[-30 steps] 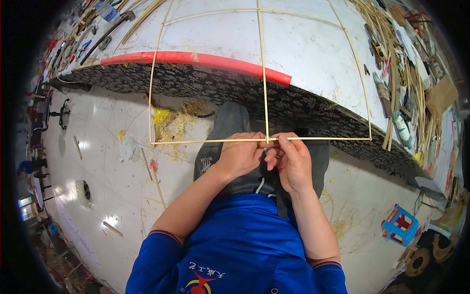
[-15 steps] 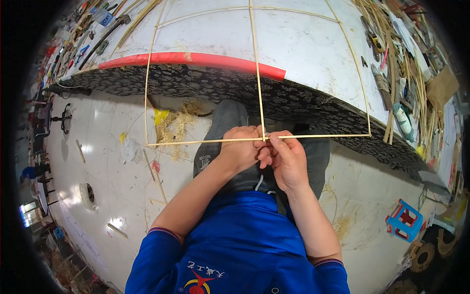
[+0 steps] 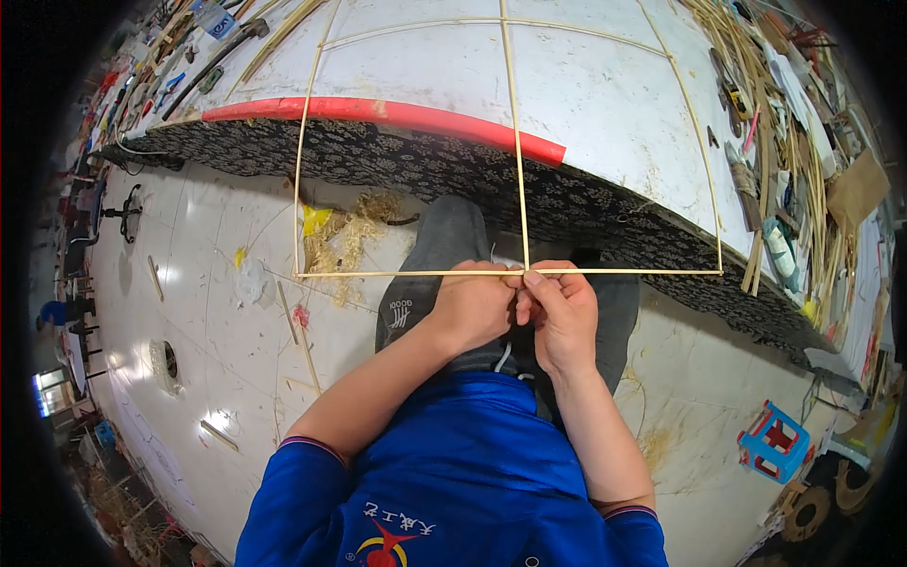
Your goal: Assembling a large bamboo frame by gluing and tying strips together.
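Observation:
A thin bamboo-strip frame (image 3: 515,142) rests against the white table, with its lower crossbar (image 3: 378,275) hanging over my lap. My left hand (image 3: 477,302) and my right hand (image 3: 562,307) meet at the joint where the middle upright strip crosses that bar. Both pinch the joint between thumb and fingertips. A bit of pale thread shows by my left fingers.
The white table (image 3: 425,66) has a red edge strip (image 3: 378,113) and a dark patterned skirt. Bundles of bamboo strips and tools (image 3: 784,123) crowd its right side. Shavings (image 3: 345,231) and scraps lie on the floor at left; a small blue stool (image 3: 775,444) stands at right.
The frame's joint and both hands have shifted slightly left and the view has tilted a little. My fingers keep working at the same joint.

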Motion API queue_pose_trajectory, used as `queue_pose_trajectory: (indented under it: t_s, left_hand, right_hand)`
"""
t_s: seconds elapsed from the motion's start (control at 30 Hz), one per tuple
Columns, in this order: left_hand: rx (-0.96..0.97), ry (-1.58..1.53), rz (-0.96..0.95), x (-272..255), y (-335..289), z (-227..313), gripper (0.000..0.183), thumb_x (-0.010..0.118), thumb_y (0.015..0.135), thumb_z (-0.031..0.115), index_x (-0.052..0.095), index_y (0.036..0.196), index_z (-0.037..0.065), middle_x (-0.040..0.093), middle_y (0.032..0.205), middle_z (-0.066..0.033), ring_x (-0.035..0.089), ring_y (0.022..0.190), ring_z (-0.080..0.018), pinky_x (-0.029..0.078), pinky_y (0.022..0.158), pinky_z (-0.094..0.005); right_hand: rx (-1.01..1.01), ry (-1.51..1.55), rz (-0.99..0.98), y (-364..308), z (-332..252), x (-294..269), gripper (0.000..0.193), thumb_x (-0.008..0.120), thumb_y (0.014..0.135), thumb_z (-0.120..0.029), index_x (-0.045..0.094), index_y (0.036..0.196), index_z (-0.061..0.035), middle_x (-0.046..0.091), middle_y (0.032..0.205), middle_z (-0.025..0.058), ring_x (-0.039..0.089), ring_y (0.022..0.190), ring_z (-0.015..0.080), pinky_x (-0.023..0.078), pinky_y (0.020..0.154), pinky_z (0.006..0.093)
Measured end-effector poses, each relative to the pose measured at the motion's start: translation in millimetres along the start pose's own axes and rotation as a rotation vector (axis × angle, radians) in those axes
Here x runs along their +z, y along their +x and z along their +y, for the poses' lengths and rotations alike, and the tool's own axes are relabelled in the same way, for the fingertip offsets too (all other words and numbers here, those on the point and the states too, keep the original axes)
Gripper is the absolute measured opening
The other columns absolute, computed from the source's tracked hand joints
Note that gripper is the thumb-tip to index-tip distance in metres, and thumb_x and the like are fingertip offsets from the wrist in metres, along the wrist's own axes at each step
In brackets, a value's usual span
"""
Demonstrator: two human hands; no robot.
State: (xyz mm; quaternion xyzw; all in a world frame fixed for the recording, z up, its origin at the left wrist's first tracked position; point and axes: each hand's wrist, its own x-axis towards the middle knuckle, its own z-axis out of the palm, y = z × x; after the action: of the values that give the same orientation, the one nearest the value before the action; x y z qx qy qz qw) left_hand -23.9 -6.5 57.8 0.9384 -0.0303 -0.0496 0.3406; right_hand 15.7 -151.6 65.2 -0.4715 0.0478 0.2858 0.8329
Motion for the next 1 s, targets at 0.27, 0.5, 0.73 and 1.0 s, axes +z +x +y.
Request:
queue_pose_trajectory:
  t_s: [0.27, 0.5, 0.73, 1.0]
  left_hand:
    - [0.337, 0.111, 0.261, 17, -30, -11, 0.014, 0.069, 0.075, 0.013, 0.060, 0.086, 0.011, 0.060, 0.078, -0.0054, 0.061, 0.070, -0.0252, 0.047, 0.064, -0.0392]
    - [0.376, 0.107, 0.204, -1, -36, 5, 0.014, 0.070, 0.076, 0.014, 0.060, 0.085, 0.009, 0.058, 0.076, -0.0062, 0.060, 0.069, -0.0248, 0.047, 0.063, -0.0382]
    - [0.378, 0.084, 0.171, -5, -44, 5, 0.012, 0.068, 0.079, 0.012, 0.059, 0.085, 0.008, 0.057, 0.074, -0.0061, 0.060, 0.069, -0.0245, 0.048, 0.064, -0.0384]
    - [0.348, 0.112, 0.186, -5, -53, 13, 0.011, 0.067, 0.082, 0.013, 0.060, 0.088, 0.007, 0.057, 0.074, -0.0056, 0.063, 0.066, -0.0224, 0.049, 0.061, -0.0355]
  right_hand:
    - [0.015, 0.014, 0.001, 2, -5, -2, 0.009, 0.064, 0.097, -0.004, 0.059, 0.105, -0.0028, 0.071, 0.087, 0.0126, 0.061, 0.062, 0.0126, 0.050, 0.053, 0.0259]
    - [0.001, -0.090, 0.041, 5, -4, -12, 0.007, 0.066, 0.095, -0.004, 0.060, 0.100, -0.0037, 0.066, 0.080, 0.0060, 0.052, 0.054, 0.0093, 0.038, 0.044, 0.0241]
    - [-0.023, -0.044, 0.065, 3, -7, -2, 0.008, 0.066, 0.095, -0.004, 0.060, 0.100, -0.0031, 0.070, 0.086, 0.0107, 0.059, 0.058, 0.0115, 0.048, 0.048, 0.0250]
    - [0.084, -0.083, 0.022, 0, -15, -8, 0.010, 0.065, 0.095, -0.004, 0.058, 0.102, -0.0014, 0.071, 0.089, 0.0147, 0.070, 0.068, 0.0185, 0.057, 0.053, 0.0287]
